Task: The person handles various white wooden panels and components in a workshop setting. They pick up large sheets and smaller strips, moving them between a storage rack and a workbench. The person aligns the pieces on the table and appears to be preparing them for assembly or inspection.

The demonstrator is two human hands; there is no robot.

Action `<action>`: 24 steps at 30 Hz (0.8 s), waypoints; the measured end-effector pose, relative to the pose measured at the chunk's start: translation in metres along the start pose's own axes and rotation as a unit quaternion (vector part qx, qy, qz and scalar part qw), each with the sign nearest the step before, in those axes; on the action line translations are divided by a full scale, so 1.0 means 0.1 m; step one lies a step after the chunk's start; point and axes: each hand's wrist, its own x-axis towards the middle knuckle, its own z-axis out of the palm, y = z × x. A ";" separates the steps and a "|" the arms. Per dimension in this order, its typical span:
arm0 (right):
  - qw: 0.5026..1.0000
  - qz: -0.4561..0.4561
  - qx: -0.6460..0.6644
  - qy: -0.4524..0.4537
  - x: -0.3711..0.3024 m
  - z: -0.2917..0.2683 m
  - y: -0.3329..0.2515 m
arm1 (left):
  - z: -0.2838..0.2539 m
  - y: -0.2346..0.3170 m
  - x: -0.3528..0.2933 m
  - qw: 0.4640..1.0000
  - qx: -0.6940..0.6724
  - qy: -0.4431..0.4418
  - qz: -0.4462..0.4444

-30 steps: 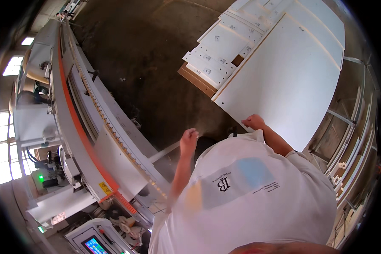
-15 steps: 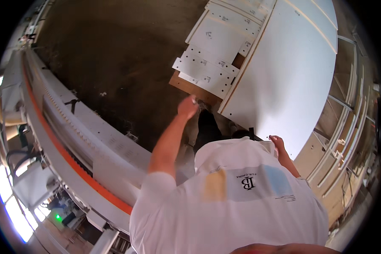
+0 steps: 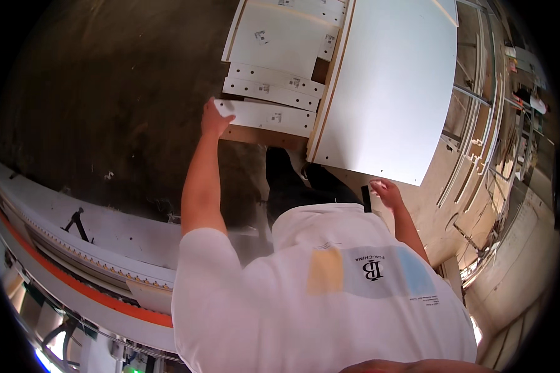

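My left hand point(image 3: 214, 119) is closed on the left end of a narrow white board point(image 3: 255, 115), its thumb lying over the top face. This board has dark drilled holes and a small printed label. Its left end sits slightly askew over a brown board point(image 3: 255, 135). Just beyond it lies another narrow white board point(image 3: 274, 92), also drilled and labelled. My right hand point(image 3: 387, 193) hangs near my waist, off the near edge of a large white panel point(image 3: 386, 93). Its fingers are loosely bent, and nothing shows in them.
A wider labelled white board point(image 3: 280, 43) lies farther back on the stack. To the left runs a long machine bed point(image 3: 124, 227) with an orange strip point(image 3: 99, 297) and a black clamp-like part point(image 3: 78, 225). Metal rails point(image 3: 479, 124) stand beyond the large panel, at right.
My left hand has reached forward and left from near my legs and taken hold of the nearest narrow board's end. The view has turned, shifting the panels left. My right hand remains low.
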 end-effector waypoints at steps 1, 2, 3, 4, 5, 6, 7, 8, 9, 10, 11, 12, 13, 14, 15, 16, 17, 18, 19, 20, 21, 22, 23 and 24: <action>1.000 0.012 0.007 0.007 -0.04 0.04 0.08 | -0.05 0.04 -0.10 0.999 0.050 -0.003 0.003; 1.000 0.025 0.013 0.014 -0.08 0.07 0.15 | -0.09 0.09 -0.21 0.995 0.099 -0.005 0.006; 0.999 0.038 0.012 0.012 -0.09 0.10 0.20 | -0.14 0.10 -0.32 0.989 0.148 -0.003 0.007; 0.999 0.051 0.010 0.009 -0.11 0.13 0.25 | -0.12 0.03 -0.39 0.971 0.209 0.068 0.095; 0.998 0.064 0.008 0.006 -0.12 0.16 0.30 | -0.11 0.01 -0.36 0.957 0.231 0.060 0.166; 0.999 0.040 0.010 0.002 -0.13 0.19 0.31 | -0.08 -0.01 -0.33 0.938 0.250 0.052 0.235; 0.999 0.039 0.008 -0.002 -0.11 0.22 0.32 | -0.06 -0.03 -0.31 0.914 0.268 0.044 0.302; 0.999 0.038 0.005 -0.007 -0.09 0.23 0.32 | 0.00 -0.03 -0.29 0.902 0.282 0.056 0.321; 0.999 0.035 0.001 -0.012 -0.06 0.24 0.28 | 0.08 -0.01 -0.28 0.890 0.296 0.069 0.339; 0.999 0.037 -0.002 -0.012 -0.05 0.25 0.23 | 0.15 0.00 -0.29 0.878 0.310 0.082 0.355; 0.999 0.038 -0.006 -0.013 -0.04 0.24 0.19 | 0.21 -0.01 -0.30 0.880 0.323 0.077 0.338; 0.999 0.036 -0.009 -0.012 -0.01 0.23 0.12 | 0.22 0.02 -0.30 0.881 0.337 0.075 0.323; 1.000 0.012 -0.018 -0.018 0.02 0.21 0.08 | 0.22 0.05 -0.32 0.882 0.350 0.074 0.306; 0.999 -0.013 -0.028 -0.025 0.05 0.18 0.04 | 0.22 0.05 -0.38 0.885 0.358 0.039 0.295; 0.998 -0.037 -0.036 -0.032 0.07 0.15 0.01 | 0.11 0.12 -0.50 0.885 0.367 0.003 0.286; 0.998 -0.040 -0.036 -0.028 0.11 0.12 -0.07 | 0.00 0.17 -0.64 0.884 0.376 -0.032 0.274; 0.998 -0.043 -0.037 -0.025 0.14 0.07 -0.15 | -0.05 0.18 -0.81 0.902 0.335 -0.034 0.271; 0.998 -0.048 -0.037 -0.025 0.17 0.05 -0.22 | -0.12 0.16 -1.03 0.917 0.295 -0.035 0.266; 0.997 -0.051 -0.044 -0.030 0.23 0.04 -0.25 | -0.17 0.12 -1.26 0.930 0.255 -0.035 0.261; 0.996 -0.055 -0.054 -0.036 0.30 0.01 -0.29 | -0.15 0.06 -1.49 0.939 0.230 -0.011 0.254; 0.995 -0.060 -0.062 -0.042 0.36 -0.01 -0.31 | -0.09 -0.02 -1.73 0.947 0.205 0.015 0.247; 0.992 -0.079 -0.083 -0.052 0.44 -0.02 -0.32 | -0.04 -0.06 -1.98 0.953 0.179 0.043 0.239; 0.988 -0.093 -0.109 -0.065 0.50 -0.05 -0.33 | 0.03 -0.08 -2.25 0.961 0.170 0.062 0.207; 0.982 -0.109 -0.135 -0.080 0.57 -0.05 -0.37 | 0.10 -0.06 -2.52 0.968 0.162 0.083 0.174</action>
